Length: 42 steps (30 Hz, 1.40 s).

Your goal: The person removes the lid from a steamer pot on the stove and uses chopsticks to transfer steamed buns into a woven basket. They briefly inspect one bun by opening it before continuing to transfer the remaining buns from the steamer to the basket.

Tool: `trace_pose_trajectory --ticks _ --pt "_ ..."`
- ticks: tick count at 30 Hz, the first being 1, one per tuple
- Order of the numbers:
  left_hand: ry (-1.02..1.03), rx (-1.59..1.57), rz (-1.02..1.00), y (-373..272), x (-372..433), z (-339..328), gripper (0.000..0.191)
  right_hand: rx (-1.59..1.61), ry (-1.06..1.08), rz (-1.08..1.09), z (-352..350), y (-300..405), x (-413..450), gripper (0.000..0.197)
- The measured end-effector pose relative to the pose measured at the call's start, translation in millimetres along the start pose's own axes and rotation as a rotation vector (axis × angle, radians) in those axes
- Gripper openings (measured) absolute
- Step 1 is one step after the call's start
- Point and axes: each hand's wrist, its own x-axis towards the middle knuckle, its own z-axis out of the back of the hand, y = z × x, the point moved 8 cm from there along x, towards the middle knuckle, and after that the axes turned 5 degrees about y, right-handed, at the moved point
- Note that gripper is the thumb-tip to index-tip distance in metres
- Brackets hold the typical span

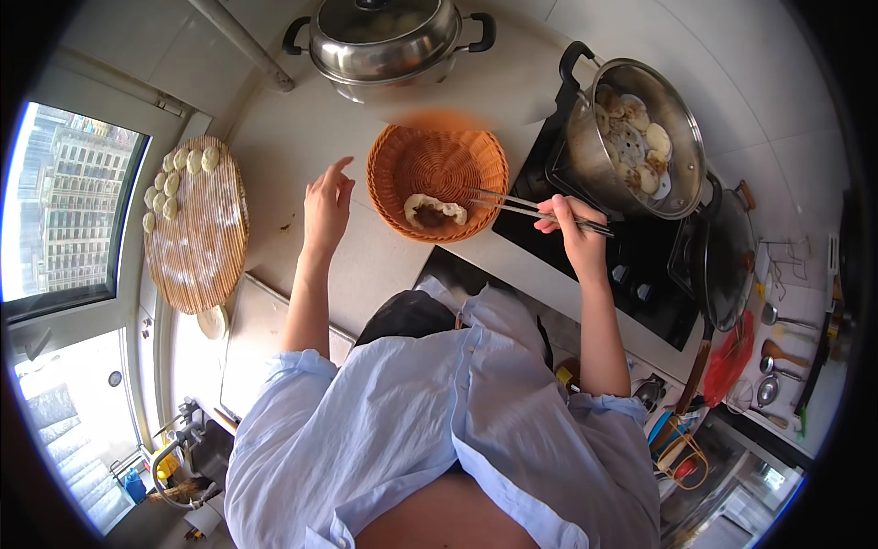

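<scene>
My right hand [576, 226] grips a pair of metal chopsticks [514, 202], whose tips reach over the right side of an orange woven basket [439, 154]. Low inside the basket lies a piece of pale dough food [435, 211], torn or open around a brown middle. Whether the tips touch it I cannot tell. My left hand [329, 202] hovers over the counter left of the basket, empty, fingers partly spread. At the upper right, a steel two-handled pot [651, 75] holds several browned buns [658, 139] around a perforated steamer plate [625, 143].
A lidded steel pot [394, 58] stands behind the basket. On the left, a round slatted board [195, 240] dusted with flour bears several raw dough pieces [194, 161]. The black stove [617, 254] lies under the open pot, beside a dark lidded pan [727, 261].
</scene>
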Motion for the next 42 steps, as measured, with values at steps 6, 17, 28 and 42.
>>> trace_pose_trajectory --ticks 6,17,28,42 --pt "-0.086 -0.089 0.136 28 -38 -13 0.024 -0.004 0.238 0.030 -45 -9 -8 0.022" --pt "0.401 -1.156 0.745 38 -82 -138 0.044 -0.177 0.321 0.271 -85 -14 -18 0.014" --pt "0.364 -1.136 0.731 -39 -53 -60 0.042 0.366 -0.167 -0.061 -2 -18 -18 0.043" --pt "0.571 -1.340 0.512 -148 -76 5 0.084 0.793 -0.205 0.284 93 64 -84 0.048"
